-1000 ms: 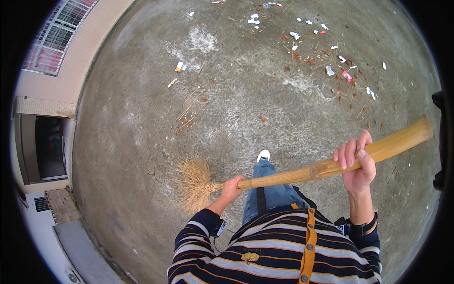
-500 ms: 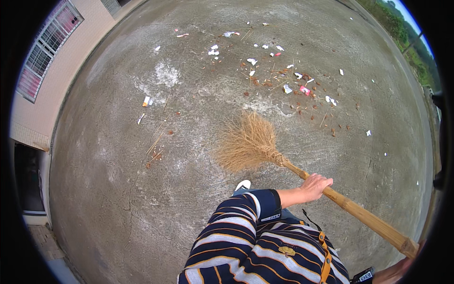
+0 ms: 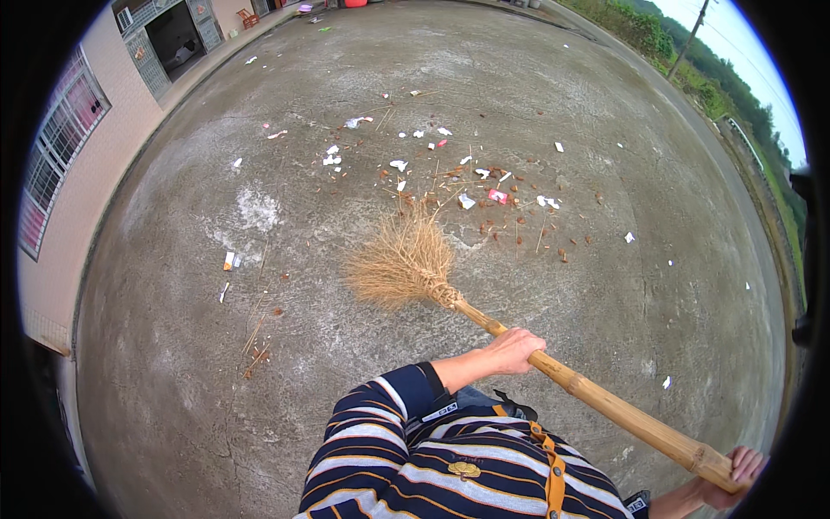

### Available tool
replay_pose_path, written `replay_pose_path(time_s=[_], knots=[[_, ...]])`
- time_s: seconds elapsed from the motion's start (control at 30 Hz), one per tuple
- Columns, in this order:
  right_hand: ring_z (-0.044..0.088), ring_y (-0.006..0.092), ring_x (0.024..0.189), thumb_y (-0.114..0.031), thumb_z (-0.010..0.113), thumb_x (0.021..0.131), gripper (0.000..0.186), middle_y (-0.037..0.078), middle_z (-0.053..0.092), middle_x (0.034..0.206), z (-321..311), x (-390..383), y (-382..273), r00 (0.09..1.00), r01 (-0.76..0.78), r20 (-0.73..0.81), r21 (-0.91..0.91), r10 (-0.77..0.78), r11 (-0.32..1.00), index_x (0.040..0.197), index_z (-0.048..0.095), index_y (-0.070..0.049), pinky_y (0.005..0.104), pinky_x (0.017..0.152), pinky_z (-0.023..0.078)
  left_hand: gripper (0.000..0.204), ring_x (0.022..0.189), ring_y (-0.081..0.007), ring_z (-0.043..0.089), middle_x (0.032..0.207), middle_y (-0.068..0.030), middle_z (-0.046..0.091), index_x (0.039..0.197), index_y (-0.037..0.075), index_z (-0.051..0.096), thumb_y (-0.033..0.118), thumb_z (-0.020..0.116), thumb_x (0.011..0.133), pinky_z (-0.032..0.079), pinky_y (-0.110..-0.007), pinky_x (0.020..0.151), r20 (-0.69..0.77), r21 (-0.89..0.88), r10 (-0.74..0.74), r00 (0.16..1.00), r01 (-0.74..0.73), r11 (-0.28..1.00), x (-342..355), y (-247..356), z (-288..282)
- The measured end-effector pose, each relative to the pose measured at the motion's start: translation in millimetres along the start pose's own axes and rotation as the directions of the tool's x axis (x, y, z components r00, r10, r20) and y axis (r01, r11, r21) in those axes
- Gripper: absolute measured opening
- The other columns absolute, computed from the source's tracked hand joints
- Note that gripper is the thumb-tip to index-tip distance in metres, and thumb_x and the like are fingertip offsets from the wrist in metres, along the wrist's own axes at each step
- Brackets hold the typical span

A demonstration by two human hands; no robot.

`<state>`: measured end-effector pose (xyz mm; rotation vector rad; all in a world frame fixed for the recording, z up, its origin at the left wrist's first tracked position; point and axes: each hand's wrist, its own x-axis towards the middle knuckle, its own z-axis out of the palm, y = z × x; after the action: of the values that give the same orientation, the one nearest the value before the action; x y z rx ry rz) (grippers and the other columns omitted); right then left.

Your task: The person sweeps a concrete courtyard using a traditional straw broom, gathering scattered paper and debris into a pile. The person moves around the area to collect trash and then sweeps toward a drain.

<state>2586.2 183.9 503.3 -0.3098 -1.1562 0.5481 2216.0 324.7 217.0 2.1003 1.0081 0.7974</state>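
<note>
A long broom with straw-coloured brush bristles and a thick bamboo handle slants across in front of me. My left hand is wrapped around the handle not far above the bound bristles. At the lower right, my right hand grips the handle's top end. The fanned bristles appear to rest on the concrete, their far edge beside scattered litter. That litter includes a pink packet, white paper scraps, brown bits and thin straws.
A small orange-and-white box and loose straws lie to the left on the concrete ground. A building with a barred window runs along the left. Greenery and a utility pole stand far right.
My view has tilted up, showing a doorway and more greenery. The broom head has moved forward relative to the litter. Both hands keep their hold; my right hand shows more.
</note>
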Motion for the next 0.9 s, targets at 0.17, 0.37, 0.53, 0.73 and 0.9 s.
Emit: replay_pose_path(time_s=[0.17,0.37,0.53,0.73,0.9], knots=[[0.037,0.0099,0.060,-0.010,0.054,0.091,0.018,0.001,0.035,0.072,36,6,140,0.919,-0.387,0.124,0.462,0.374,0.798,0.094,0.036,-0.006,0.0250,0.062,0.034,0.010,0.079,-0.0353,0.059,0.071,-0.0130,0.060,0.072,0.005,0.054,0.007,0.061,0.066,0.044,-0.048,0.069,-0.272,0.045,-0.323,0.906,0.348,0.937,-103,-27,-36],[0.036,0.0098,0.058,-0.011,0.051,0.093,0.015,-0.001,0.033,0.067,231,-54,294,0.621,-0.779,0.516,0.489,0.590,0.393,0.094,0.036,-0.008,0.0264,0.061,0.035,0.010,0.082,-0.0354,0.059,0.079,-0.0137,0.062,0.074,0.006,0.055,0.010,0.061,0.067,0.045,-0.047,0.073,-0.633,-0.013,-0.586,0.506,0.750,0.661,-285,-58,-74],[0.047,0.0140,0.067,-0.020,0.061,0.084,0.027,0.002,0.042,0.069,450,-165,342,0.219,-0.971,0.825,0.134,0.520,0.196,0.091,0.036,-0.012,0.0372,0.082,0.046,0.006,0.079,-0.0384,0.057,0.075,-0.0155,0.060,0.072,0.006,0.053,0.007,0.058,0.070,0.044,-0.048,0.071,-0.718,-0.284,-0.695,0.041,0.894,0.347,-463,-74,-99],[0.050,0.0185,0.070,-0.016,0.063,0.076,0.027,0.003,0.044,0.067,629,-263,340,-0.131,-0.985,0.903,-0.167,0.410,0.053,0.086,0.039,-0.011,0.0426,0.087,0.044,0.009,0.081,-0.0380,0.056,0.077,-0.0151,0.060,0.075,0.007,0.053,0.007,0.061,0.070,0.043,-0.048,0.072,-0.692,-0.485,-0.671,-0.267,0.861,0.157,-586,-87,-126],[0.045,0.0137,0.064,-0.017,0.061,0.079,0.027,0.001,0.040,0.064,634,-221,379,0.037,-0.982,0.781,-0.086,0.623,0.166,0.083,0.035,-0.012,0.0353,0.078,0.044,0.010,0.083,-0.0362,0.056,0.078,-0.0120,0.060,0.076,0.009,0.053,0.009,0.061,0.070,0.042,-0.048,0.070,-0.666,-0.380,-0.746,-0.017,0.868,0.320,-545,-146,-186]])
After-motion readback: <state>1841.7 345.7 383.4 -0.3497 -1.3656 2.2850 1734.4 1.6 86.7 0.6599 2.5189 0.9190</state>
